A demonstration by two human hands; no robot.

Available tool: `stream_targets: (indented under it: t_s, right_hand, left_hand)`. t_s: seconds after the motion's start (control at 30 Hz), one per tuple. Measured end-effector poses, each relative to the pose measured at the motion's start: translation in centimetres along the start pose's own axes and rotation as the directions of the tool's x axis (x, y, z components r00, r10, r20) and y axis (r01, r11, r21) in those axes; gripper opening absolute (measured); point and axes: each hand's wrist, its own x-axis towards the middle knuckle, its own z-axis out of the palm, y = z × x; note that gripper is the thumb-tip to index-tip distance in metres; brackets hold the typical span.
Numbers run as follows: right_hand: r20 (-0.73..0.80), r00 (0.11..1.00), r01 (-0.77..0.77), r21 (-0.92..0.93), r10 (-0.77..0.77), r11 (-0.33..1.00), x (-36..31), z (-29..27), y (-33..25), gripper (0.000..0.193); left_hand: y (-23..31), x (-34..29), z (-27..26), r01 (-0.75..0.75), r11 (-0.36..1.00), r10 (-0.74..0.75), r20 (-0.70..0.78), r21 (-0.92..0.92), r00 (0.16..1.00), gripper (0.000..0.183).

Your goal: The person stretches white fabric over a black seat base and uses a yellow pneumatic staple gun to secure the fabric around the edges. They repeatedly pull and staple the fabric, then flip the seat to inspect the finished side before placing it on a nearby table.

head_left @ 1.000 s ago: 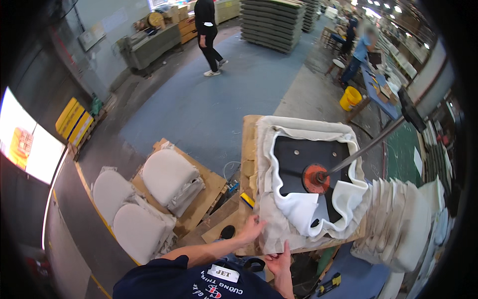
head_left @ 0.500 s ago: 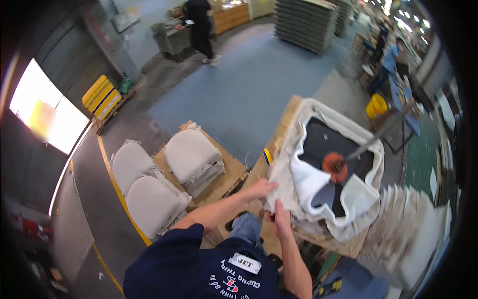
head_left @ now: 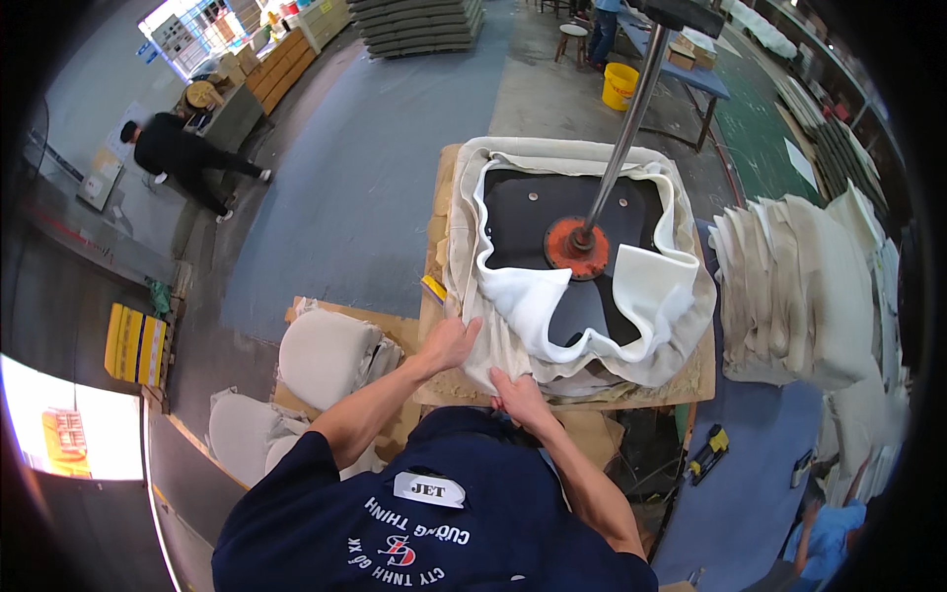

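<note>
Upholstery workshop, seen from its painted floor (head_left: 335,217).
Beyond the fingers (head_left: 472,331), a metal rod (head_left: 626,126) stands over a black panel (head_left: 513,222) ringed in white padding (head_left: 528,298); left of them, pale seats (head_left: 321,360) lie piled; right, cloth pieces (head_left: 789,296); far ahead, a worktable (head_left: 712,87).

Fabric cover (head_left: 503,345) on board (head_left: 681,387), panel (head_left: 513,222) within cover, press disc (head_left: 557,259) on panel, seat cushions (head_left: 326,360) to left, fabric stack (head_left: 789,296) to right, bucket (head_left: 619,87) beyond, worktable (head_left: 705,81) right of bucket.

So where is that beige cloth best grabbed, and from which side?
Pinch the beige cloth at its loose near-left corner, probably from the near side: it bunches in slack folds there, between the left hand and right hand, away from the red disc.
</note>
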Motion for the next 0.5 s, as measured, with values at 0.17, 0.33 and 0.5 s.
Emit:
stream_targets:
  t_s: [0.17,0.33,0.5]
  right_hand:
    - [-0.035,0.999,0.029,0.15,-0.024,0.988,-0.8,0.1,1.6,0.056]
    - [-0.075,0.997,0.046,0.176,-0.033,0.983,-2.3,1.6,0.0,0.056]
    - [-0.07,0.996,0.082,0.335,-0.062,0.939,-3.5,2.3,-0.5,0.058]
  left_hand:
    - [0.8,-0.3,-1.0,-0.075,0.99,0.073,0.022,0.122,0.997,0.067]
    - [-0.3,-1.3,-2.1,-0.212,0.967,0.214,0.001,0.143,0.977,0.064]
    - [-0.1,-4.1,-1.8,-0.138,0.968,0.136,-0.024,-0.21,0.99,0.059]
